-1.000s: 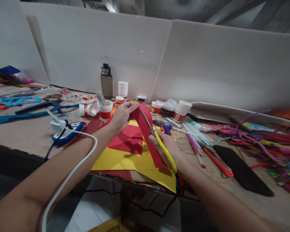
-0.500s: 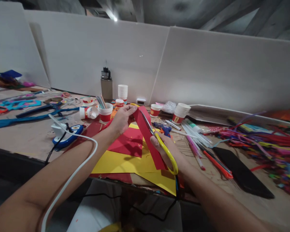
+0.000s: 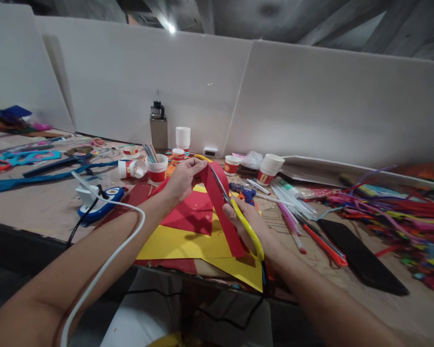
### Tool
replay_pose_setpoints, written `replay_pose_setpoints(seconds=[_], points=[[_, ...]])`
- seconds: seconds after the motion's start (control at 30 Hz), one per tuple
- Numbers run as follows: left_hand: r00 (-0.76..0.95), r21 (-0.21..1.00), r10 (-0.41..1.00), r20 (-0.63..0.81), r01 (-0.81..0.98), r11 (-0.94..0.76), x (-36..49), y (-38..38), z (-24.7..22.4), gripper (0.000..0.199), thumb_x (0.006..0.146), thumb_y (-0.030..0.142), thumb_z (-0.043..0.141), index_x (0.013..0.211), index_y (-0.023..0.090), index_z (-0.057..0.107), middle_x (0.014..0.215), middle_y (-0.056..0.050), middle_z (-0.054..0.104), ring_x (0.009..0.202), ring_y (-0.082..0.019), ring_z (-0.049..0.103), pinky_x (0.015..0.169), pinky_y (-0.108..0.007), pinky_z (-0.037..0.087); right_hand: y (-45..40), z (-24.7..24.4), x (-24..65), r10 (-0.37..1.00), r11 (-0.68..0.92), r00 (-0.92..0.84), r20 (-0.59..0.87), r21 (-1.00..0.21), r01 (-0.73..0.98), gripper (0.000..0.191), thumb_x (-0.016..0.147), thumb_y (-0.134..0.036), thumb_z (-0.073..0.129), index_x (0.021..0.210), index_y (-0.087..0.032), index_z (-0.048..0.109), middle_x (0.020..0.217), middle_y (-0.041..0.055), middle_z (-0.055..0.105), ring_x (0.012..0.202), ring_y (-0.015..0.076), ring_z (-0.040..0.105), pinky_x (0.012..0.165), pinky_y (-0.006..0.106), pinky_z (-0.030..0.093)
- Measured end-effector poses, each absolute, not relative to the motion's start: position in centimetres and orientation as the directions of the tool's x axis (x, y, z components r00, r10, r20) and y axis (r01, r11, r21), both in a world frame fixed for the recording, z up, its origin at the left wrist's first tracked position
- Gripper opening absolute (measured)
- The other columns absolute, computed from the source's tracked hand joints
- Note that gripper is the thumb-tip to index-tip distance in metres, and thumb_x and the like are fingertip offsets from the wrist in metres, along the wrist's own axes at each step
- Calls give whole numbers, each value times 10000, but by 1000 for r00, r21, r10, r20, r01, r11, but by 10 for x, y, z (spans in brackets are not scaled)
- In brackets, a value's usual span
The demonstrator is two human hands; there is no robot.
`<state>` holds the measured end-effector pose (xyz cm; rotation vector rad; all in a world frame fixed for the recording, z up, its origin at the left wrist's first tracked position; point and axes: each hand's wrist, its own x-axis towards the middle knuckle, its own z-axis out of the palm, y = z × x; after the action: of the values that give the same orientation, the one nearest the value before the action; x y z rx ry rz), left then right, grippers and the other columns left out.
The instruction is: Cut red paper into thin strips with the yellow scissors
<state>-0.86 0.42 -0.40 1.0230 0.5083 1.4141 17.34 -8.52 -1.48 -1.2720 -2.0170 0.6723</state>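
Observation:
Between thumb and fingers, my left hand [image 3: 183, 179] pinches the upper end of a red paper strip [image 3: 222, 226]. My right hand [image 3: 249, 224] is closed round the yellow handles of a pair of scissors [image 3: 246, 226]. Their metal blades lie along the strip and point up toward my left fingertips. Whether the blades are parted is hard to make out. Below the strip, a red paper sheet [image 3: 188, 217] with small scraps on it rests on yellow paper [image 3: 177, 243]. The strip's lower end hangs down beside my right hand, over the yellow paper.
A blue power strip [image 3: 103, 207] with a white cable is by my left forearm. Behind stand a pencil cup [image 3: 156, 169], a bottle [image 3: 159, 132] and stacked paper cups [image 3: 270, 168]. To the right lie a cutter knife [image 3: 323, 243], a black phone-like slab [image 3: 361, 255] and colourful pipe cleaners [image 3: 394, 212].
The strip's lower end has swung slightly left. My right hand and the scissors have shifted a little left and stay on the strip. My left hand keeps its pinch.

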Motion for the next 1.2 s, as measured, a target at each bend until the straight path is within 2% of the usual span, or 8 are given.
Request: replay_pose_setpoints(seconds=[0.3,0.53,0.77,1.2], points=[[151,806,947,283,-572,-149,-8,4,-6,204,736,260,690,692,142,530,606,29,585,514,-57,533,504,-179,410,-85,-17,172,914,403,-282,291,-724,560,400,870,-540,431,677,-192,388,638,-39,383,584,103,331,523,236,243],[162,813,943,292,-562,-155,-8,4,-8,206,748,280,681,698,141,538,630,16,597,541,-68,551,527,-190,422,-85,-13,174,900,434,-321,295,-676,595,374,897,-514,392,701,-196,385,659,-36,385,612,112,350,548,244,263],[209,831,925,316,-532,-164,-7,4,-12,185,755,284,675,727,134,569,663,10,614,570,-74,568,579,-208,466,-84,-14,174,900,433,-336,279,-661,613,282,908,-453,407,800,-198,457,747,-17,503,674,135,441,604,251,336],[166,832,937,306,-526,-179,-6,-2,-4,216,726,268,700,686,144,528,619,23,601,532,-63,553,528,-183,434,-86,-11,173,892,447,-347,288,-668,595,319,913,-492,391,828,-197,477,807,12,549,740,163,480,661,271,369]])
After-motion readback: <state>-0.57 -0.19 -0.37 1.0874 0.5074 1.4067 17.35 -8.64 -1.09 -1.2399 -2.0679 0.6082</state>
